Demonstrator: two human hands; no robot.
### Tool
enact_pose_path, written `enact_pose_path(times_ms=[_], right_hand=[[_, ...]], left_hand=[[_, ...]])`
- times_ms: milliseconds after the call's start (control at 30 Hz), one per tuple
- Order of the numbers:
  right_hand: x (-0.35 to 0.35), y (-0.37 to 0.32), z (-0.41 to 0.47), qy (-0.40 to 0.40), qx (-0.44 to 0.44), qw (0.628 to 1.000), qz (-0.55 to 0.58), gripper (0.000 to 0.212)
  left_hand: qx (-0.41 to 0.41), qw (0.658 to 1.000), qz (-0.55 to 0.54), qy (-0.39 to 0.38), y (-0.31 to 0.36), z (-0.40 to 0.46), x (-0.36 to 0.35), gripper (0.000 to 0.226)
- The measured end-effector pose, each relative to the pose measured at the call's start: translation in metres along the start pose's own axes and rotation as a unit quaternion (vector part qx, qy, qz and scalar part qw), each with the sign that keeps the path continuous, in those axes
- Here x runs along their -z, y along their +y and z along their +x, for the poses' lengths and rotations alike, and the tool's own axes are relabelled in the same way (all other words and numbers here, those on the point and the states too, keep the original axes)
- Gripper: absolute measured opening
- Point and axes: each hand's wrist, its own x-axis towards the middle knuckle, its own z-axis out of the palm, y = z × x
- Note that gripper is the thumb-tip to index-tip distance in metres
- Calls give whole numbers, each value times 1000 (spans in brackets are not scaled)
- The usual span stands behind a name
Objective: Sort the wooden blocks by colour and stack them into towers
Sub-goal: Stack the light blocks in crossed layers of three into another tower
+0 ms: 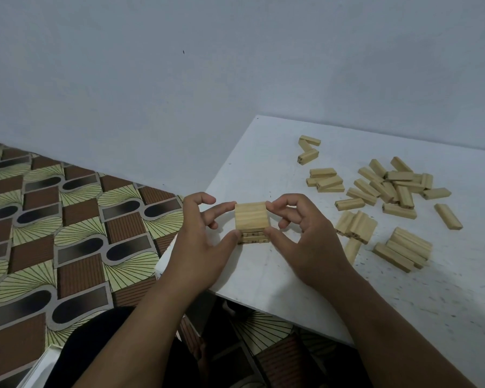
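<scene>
Wooden blocks, all pale and plain, are lying loose across the far right half of the white worktop, while a short tower is standing near the worktop's left edge. Both hands are pinching the tower's top layer: the left hand and the right hand are each pressing thumb and fingertips against opposite sides. These blocks are looking light, stiff and smooth, so squeezing the long faces is probably safest. Open room is lying in front along the near edge; the left edge is sitting close, risking a fall to the patterned floor.
</scene>
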Motion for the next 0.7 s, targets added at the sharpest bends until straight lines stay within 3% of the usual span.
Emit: enact_pose_path(times_ms=[700], right_hand=[[0, 2, -1, -20, -13, 1000, 7, 40]], left_hand=[[9, 1000, 0, -14, 1, -1, 0, 63]])
